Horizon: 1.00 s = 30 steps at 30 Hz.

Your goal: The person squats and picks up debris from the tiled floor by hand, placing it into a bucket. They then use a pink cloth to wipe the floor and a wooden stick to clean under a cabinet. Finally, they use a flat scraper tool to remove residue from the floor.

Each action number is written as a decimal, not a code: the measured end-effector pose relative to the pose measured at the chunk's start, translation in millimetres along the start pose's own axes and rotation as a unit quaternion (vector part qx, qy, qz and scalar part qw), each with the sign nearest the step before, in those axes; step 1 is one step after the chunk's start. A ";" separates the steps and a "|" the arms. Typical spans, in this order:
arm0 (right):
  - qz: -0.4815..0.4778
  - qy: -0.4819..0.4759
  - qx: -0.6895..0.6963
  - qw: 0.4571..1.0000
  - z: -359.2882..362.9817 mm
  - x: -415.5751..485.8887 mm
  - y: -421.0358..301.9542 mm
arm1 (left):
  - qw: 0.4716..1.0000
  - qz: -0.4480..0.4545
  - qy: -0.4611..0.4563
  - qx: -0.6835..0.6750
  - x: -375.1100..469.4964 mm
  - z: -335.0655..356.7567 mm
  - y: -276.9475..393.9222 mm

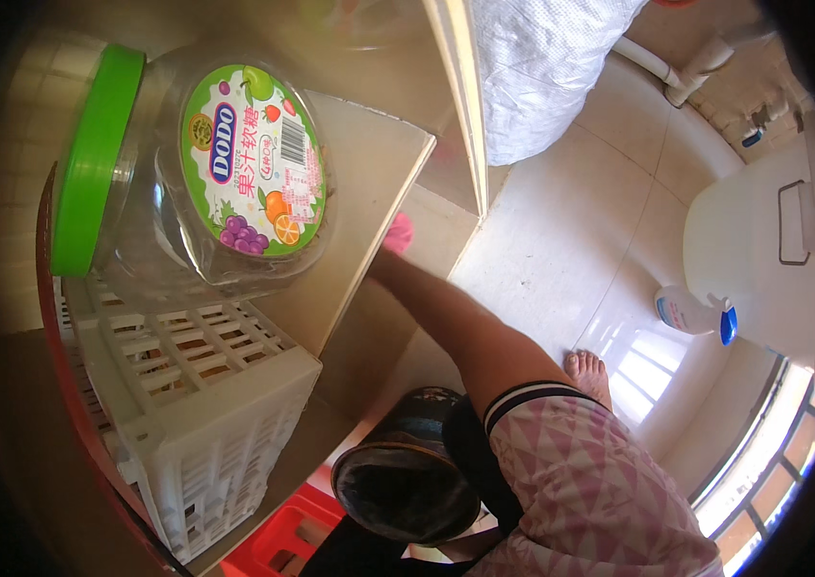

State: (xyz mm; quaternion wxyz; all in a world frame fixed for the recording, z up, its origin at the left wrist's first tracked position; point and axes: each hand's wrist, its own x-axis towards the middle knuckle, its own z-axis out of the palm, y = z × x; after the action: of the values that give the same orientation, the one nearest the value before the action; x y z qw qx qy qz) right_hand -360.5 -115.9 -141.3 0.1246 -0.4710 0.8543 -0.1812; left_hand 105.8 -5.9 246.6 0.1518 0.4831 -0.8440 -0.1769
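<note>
My right arm, in a pink patterned short sleeve, reaches up and left. Its hand is hidden behind the edge of a beige shelf board. A bit of pink cloth shows beside the point where the wrist disappears; whether the hand holds it cannot be seen. My left hand is out of view. Close to my face stands a clear plastic jar with a green lid and a fruit-printed label. Below it is a white plastic lattice basket with things inside.
A dark round bucket and a red plastic stool are low in the picture. My bare foot rests on the tiled floor. Farther right are a white bottle with a blue cap and a pale tub; a white woven sack stands above.
</note>
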 end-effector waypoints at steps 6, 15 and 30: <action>-0.286 -0.299 -0.014 0.910 -2.3 -72.6 -81.8 | 0.997 0.037 -0.008 0.070 7.9 5.8 11.6; 0.071 0.110 -0.007 0.991 -9.9 -48.0 93.4 | 0.999 -0.001 -0.009 0.053 2.6 1.0 0.6; -0.155 0.043 0.106 0.981 93.4 -48.0 -76.0 | 0.989 -0.098 -0.033 0.105 -5.2 -12.0 -12.1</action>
State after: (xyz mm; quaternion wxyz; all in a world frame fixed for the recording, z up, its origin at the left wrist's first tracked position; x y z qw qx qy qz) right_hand -241.7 -130.3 -191.2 0.1071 -0.5739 0.7511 -0.3082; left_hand 122.7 -8.8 251.5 0.0547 0.5707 -0.8109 -0.1173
